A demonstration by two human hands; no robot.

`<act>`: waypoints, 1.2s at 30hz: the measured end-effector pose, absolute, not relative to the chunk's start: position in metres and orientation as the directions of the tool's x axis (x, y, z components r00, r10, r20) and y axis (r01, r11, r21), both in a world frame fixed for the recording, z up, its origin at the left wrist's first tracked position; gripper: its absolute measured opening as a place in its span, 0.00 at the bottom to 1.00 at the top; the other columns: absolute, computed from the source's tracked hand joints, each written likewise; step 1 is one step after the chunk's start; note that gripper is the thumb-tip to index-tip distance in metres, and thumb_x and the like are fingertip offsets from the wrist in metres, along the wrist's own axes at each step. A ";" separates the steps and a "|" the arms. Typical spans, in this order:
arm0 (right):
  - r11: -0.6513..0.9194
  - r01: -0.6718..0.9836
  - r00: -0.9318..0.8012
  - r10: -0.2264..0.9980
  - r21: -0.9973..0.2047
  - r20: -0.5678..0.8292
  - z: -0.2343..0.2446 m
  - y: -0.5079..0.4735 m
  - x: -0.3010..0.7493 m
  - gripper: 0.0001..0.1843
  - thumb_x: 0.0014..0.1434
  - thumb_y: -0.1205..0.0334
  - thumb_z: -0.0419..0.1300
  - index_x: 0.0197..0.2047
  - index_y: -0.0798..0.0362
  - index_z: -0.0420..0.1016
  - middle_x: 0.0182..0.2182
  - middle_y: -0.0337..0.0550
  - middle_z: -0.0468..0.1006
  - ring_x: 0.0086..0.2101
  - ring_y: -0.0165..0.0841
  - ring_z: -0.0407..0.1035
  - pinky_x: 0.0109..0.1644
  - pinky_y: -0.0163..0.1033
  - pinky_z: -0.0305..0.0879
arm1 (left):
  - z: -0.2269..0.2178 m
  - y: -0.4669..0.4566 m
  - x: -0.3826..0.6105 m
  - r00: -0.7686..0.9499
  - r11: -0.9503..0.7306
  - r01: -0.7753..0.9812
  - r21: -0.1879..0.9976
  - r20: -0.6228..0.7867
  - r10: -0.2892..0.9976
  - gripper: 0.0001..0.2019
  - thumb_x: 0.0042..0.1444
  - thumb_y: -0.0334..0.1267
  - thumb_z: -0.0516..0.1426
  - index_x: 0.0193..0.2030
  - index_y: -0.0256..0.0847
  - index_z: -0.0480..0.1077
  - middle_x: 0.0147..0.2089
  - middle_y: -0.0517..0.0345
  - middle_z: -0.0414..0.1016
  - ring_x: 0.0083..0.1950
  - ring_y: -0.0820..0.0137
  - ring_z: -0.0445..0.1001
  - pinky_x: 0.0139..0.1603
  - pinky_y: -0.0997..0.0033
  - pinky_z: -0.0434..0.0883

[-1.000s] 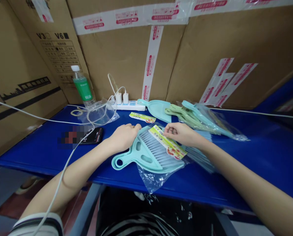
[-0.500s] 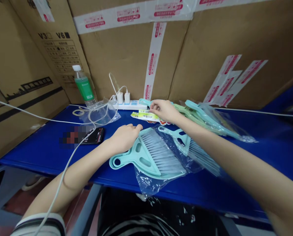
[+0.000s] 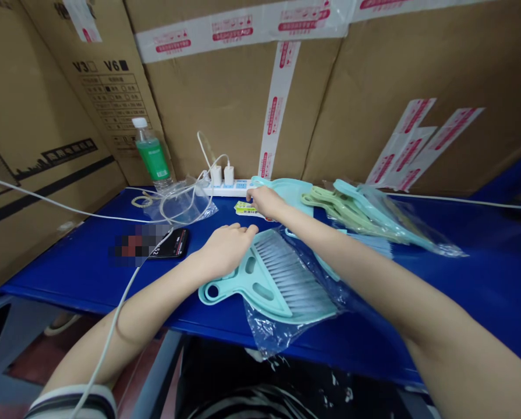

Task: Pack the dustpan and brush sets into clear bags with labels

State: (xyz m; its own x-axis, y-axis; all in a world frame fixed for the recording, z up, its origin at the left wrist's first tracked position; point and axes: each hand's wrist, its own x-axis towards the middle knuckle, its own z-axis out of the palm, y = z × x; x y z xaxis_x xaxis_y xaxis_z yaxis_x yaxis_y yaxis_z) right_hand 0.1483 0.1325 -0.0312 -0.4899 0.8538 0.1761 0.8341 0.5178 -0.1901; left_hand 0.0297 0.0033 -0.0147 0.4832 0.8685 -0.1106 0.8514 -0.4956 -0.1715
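Note:
My left hand (image 3: 228, 247) rests with curled fingers at the upper-left edge of a teal dustpan (image 3: 243, 288), whose plastic bag (image 3: 269, 334) spreads below. A brush with pale bristles (image 3: 293, 279) is nested in that dustpan. Farther back, my right hand (image 3: 266, 202) is closed over small yellow-green printed cards (image 3: 246, 209); what its fingertips grip is hidden. Behind this hand lies another teal dustpan (image 3: 293, 189), its handle near my fingers. A second teal brush (image 3: 374, 244) is partly covered by my right forearm.
Bagged green and teal dustpan sets (image 3: 365, 212) lie at the back right. A white power strip (image 3: 229, 189) with plugged-in chargers stands before the cardboard (image 3: 225, 105). At left are a bottle (image 3: 153, 156), a phone (image 3: 173, 242) and a white cable (image 3: 127, 291) crossing my left arm.
My right hand has moved left and slightly down over the cards, uncovering more of the rear dustpan. Its forearm now covers more of the second brush. My left hand stays at the front dustpan.

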 end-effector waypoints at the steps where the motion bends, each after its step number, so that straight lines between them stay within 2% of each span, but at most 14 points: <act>1: 0.523 0.831 -0.497 0.851 -0.188 0.172 -0.031 0.132 0.147 0.16 0.52 0.77 0.56 0.41 0.56 0.77 0.36 0.49 0.79 0.37 0.38 0.73 0.38 0.36 0.63 | -0.015 0.004 0.029 0.485 -0.497 0.851 -0.171 -0.107 0.868 0.14 0.61 0.25 0.48 0.53 0.32 0.63 0.43 0.45 0.78 0.50 0.59 0.74 0.47 0.63 0.69; 5: 0.550 0.814 -0.524 0.834 -0.185 0.175 -0.026 0.131 0.144 0.14 0.54 0.75 0.57 0.42 0.56 0.76 0.33 0.45 0.79 0.34 0.35 0.72 0.39 0.35 0.64 | -0.014 0.004 0.029 0.498 -0.507 0.844 -0.173 -0.098 0.862 0.14 0.61 0.26 0.48 0.53 0.33 0.64 0.43 0.47 0.78 0.49 0.60 0.74 0.48 0.63 0.69; 9: 0.588 0.792 -0.554 0.805 -0.165 0.212 -0.013 0.119 0.156 0.13 0.56 0.73 0.56 0.44 0.56 0.75 0.34 0.45 0.78 0.36 0.34 0.72 0.43 0.36 0.64 | -0.013 0.003 0.029 0.504 -0.509 0.839 -0.193 -0.080 0.860 0.15 0.60 0.26 0.48 0.53 0.35 0.64 0.41 0.48 0.78 0.49 0.60 0.74 0.45 0.64 0.70; 14: 0.583 0.805 -0.556 0.807 -0.115 0.200 -0.001 0.083 0.199 0.09 0.57 0.69 0.55 0.38 0.54 0.76 0.36 0.50 0.78 0.39 0.42 0.72 0.41 0.42 0.65 | -0.015 0.004 0.027 0.511 -0.510 0.839 -0.191 -0.047 0.858 0.16 0.60 0.25 0.49 0.54 0.34 0.65 0.44 0.47 0.78 0.49 0.60 0.75 0.45 0.64 0.70; 16: 0.514 0.855 -0.506 0.856 -0.070 0.108 -0.004 0.067 0.219 0.08 0.57 0.66 0.56 0.38 0.53 0.76 0.38 0.52 0.78 0.40 0.45 0.73 0.41 0.45 0.67 | -0.017 0.006 0.026 0.539 -0.537 0.828 -0.160 -0.035 0.842 0.15 0.60 0.26 0.49 0.52 0.36 0.67 0.45 0.49 0.78 0.47 0.61 0.75 0.47 0.64 0.70; 20: 0.528 0.845 -0.530 0.848 -0.084 -0.003 -0.016 0.048 0.252 0.13 0.55 0.61 0.57 0.43 0.54 0.76 0.40 0.54 0.78 0.42 0.48 0.73 0.43 0.48 0.69 | -0.020 0.013 0.023 0.601 -0.596 0.795 -0.115 0.016 0.799 0.14 0.61 0.28 0.49 0.50 0.40 0.70 0.46 0.53 0.79 0.47 0.63 0.75 0.48 0.63 0.69; 24: 0.592 0.795 -0.596 0.803 -0.131 0.015 -0.026 0.046 0.274 0.19 0.55 0.58 0.53 0.48 0.55 0.75 0.39 0.54 0.78 0.40 0.46 0.73 0.43 0.50 0.69 | -0.022 0.019 0.022 0.638 -0.634 0.770 -0.072 0.050 0.768 0.15 0.62 0.29 0.48 0.51 0.42 0.70 0.48 0.54 0.78 0.47 0.63 0.75 0.48 0.63 0.70; 27: 0.608 0.772 -0.601 0.793 -0.185 0.094 -0.024 0.043 0.280 0.19 0.53 0.60 0.53 0.46 0.55 0.75 0.37 0.52 0.78 0.39 0.44 0.72 0.42 0.48 0.69 | -0.022 0.022 0.021 0.611 -0.613 0.790 0.014 0.073 0.788 0.16 0.61 0.29 0.48 0.53 0.42 0.70 0.51 0.54 0.77 0.51 0.63 0.75 0.49 0.63 0.71; 29: 0.596 0.765 -0.566 0.803 -0.242 0.188 -0.018 0.037 0.279 0.15 0.54 0.61 0.51 0.41 0.54 0.75 0.34 0.51 0.77 0.36 0.41 0.72 0.40 0.47 0.68 | -0.021 0.022 0.021 0.588 -0.592 0.802 0.077 0.072 0.806 0.17 0.61 0.29 0.47 0.53 0.41 0.70 0.52 0.55 0.77 0.51 0.64 0.75 0.50 0.63 0.71; 31: 0.557 0.751 -0.517 0.830 -0.355 0.207 -0.012 0.028 0.273 0.12 0.57 0.59 0.49 0.35 0.53 0.73 0.28 0.47 0.76 0.30 0.37 0.71 0.36 0.44 0.67 | -0.020 0.022 0.021 0.554 -0.559 0.822 0.107 0.074 0.829 0.16 0.61 0.29 0.47 0.52 0.41 0.71 0.51 0.54 0.77 0.51 0.64 0.75 0.50 0.63 0.71; 33: 0.470 0.697 -0.508 0.857 -0.541 0.090 -0.009 0.019 0.265 0.11 0.58 0.56 0.50 0.34 0.52 0.70 0.23 0.42 0.74 0.24 0.33 0.69 0.30 0.41 0.66 | -0.018 0.022 0.021 0.514 -0.522 0.845 0.116 0.092 0.853 0.16 0.61 0.29 0.48 0.52 0.41 0.71 0.52 0.53 0.77 0.51 0.63 0.75 0.50 0.62 0.72; 36: 0.287 0.567 -0.541 0.836 -0.772 -0.086 -0.015 0.011 0.255 0.09 0.58 0.56 0.53 0.39 0.52 0.64 0.23 0.37 0.74 0.20 0.29 0.68 0.23 0.37 0.65 | -0.015 0.022 0.021 0.471 -0.484 0.864 0.139 0.118 0.874 0.17 0.62 0.28 0.48 0.53 0.41 0.70 0.53 0.53 0.76 0.53 0.62 0.75 0.53 0.60 0.71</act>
State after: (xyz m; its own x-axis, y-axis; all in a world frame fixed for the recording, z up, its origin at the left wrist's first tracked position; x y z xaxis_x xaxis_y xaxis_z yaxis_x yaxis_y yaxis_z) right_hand 0.2553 0.0112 -0.0153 -0.5413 0.8364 -0.0860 0.5666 0.2873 -0.7723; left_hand 0.0211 0.0218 -0.0153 0.4710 0.8742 0.1178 0.8639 -0.4842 0.1389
